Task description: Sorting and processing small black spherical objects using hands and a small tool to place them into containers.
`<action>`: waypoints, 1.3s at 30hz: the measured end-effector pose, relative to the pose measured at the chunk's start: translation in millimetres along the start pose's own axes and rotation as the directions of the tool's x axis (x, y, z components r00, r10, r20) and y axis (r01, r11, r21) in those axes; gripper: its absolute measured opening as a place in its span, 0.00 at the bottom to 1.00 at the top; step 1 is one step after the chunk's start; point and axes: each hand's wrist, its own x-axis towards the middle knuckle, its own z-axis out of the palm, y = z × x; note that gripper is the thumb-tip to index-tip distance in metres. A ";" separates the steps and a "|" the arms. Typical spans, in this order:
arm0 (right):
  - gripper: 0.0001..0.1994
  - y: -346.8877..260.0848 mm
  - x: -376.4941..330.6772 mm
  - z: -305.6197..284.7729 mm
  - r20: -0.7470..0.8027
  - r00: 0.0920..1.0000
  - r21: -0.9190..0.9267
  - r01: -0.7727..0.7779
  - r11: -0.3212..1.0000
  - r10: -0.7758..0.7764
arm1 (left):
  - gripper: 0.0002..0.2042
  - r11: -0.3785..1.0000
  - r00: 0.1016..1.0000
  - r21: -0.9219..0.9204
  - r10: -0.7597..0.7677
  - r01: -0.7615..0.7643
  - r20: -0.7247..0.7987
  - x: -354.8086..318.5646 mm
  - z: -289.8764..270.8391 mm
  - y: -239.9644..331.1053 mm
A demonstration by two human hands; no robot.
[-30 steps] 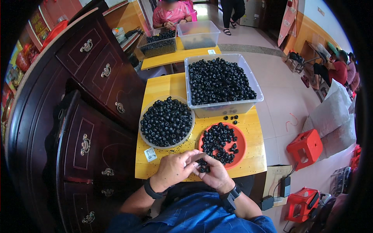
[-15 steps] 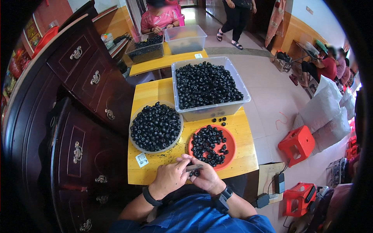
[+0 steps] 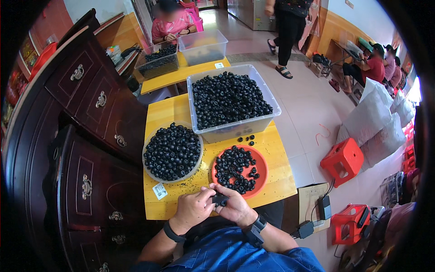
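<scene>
My left hand [image 3: 194,207] and my right hand [image 3: 233,206] meet at the near edge of a yellow table [image 3: 275,154], both pinching a small black part [image 3: 220,199] between the fingertips. Just beyond my right hand lies an orange plate [image 3: 259,168] partly covered with small black round parts. A round clear bowl [image 3: 150,143] heaped with the same black parts stands beyond my left hand. Further back a large clear plastic bin [image 3: 235,129] is full of them. A few loose black parts [image 3: 247,139] lie between bin and plate.
A dark wooden cabinet [image 3: 90,118] with brass handles runs along the left. A small white tag [image 3: 159,191] lies on the table. Red plastic stools [image 3: 343,159] and a power adapter [image 3: 324,207] are on the floor right. Other people work at a second yellow table [image 3: 158,81] behind.
My view has tipped and shifted slightly. Both hands stay together at the table's near edge, working the small black part; nothing else on the table has moved.
</scene>
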 end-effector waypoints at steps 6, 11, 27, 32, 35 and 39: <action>0.10 -4.6 -9.1 6.6 -0.006 1.000 -0.170 0.029 0.985 -0.031 | 0.07 0.948 0.970 -0.264 -0.212 0.175 -0.118 10.2 -9.5 5.1; 0.09 -2.1 -13.3 20.3 0.008 0.999 -0.295 0.050 0.954 -0.050 | 0.07 0.918 0.958 -0.336 -0.262 0.209 -0.120 10.3 -9.5 7.6; 0.07 8.1 -7.2 17.0 0.036 0.993 -0.257 0.117 0.959 -0.111 | 0.14 0.977 0.955 -0.198 0.021 -0.082 -0.296 3.2 -4.7 1.2; 0.08 7.3 -7.8 17.0 0.040 0.994 -0.218 0.105 0.970 -0.099 | 0.09 0.971 0.952 -0.235 -0.027 -0.048 -0.306 2.8 -3.8 0.0; 0.10 3.9 -7.6 13.6 0.070 0.992 -0.213 0.120 0.970 -0.107 | 0.10 0.943 0.964 -0.321 -0.157 0.082 -0.215 7.8 -13.2 -1.4; 0.10 4.6 -8.7 14.5 0.044 0.994 -0.218 0.103 0.971 -0.096 | 0.16 0.951 0.984 -0.263 -0.175 0.161 -0.028 8.3 -21.9 -11.7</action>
